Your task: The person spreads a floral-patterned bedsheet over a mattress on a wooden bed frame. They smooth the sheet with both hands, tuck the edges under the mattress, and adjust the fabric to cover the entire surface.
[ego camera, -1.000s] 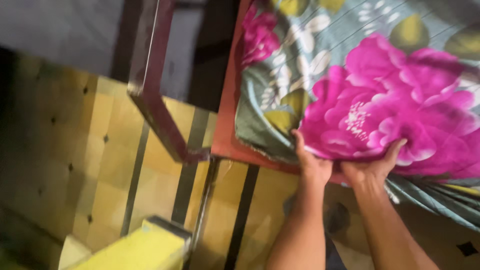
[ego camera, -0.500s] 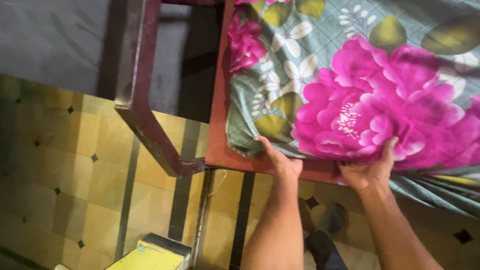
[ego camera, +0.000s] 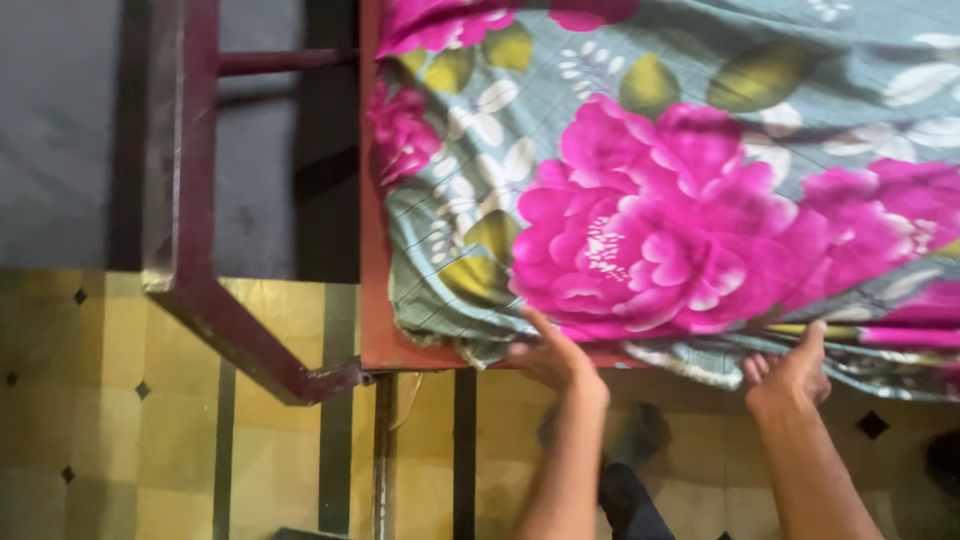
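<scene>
A grey-green bedsheet (ego camera: 680, 150) printed with large magenta flowers covers a mattress on a reddish-brown bed base (ego camera: 372, 300). My left hand (ego camera: 552, 352) presses against the sheet's lower edge near the bed's corner, fingers partly under the cloth. My right hand (ego camera: 792, 368) grips the same edge further right, fingers curled over the hem. Both forearms reach up from the bottom of the view.
A dark maroon metal bed frame (ego camera: 180, 200) angles away at the left, with a grey wall behind it. Below lies a yellow tiled floor (ego camera: 110, 420) with small dark diamonds. My feet show dimly between my arms.
The view has shifted so the bed fills more of the frame. My hands have spread further apart along the sheet's edge, and the yellow object on the floor has left the view.
</scene>
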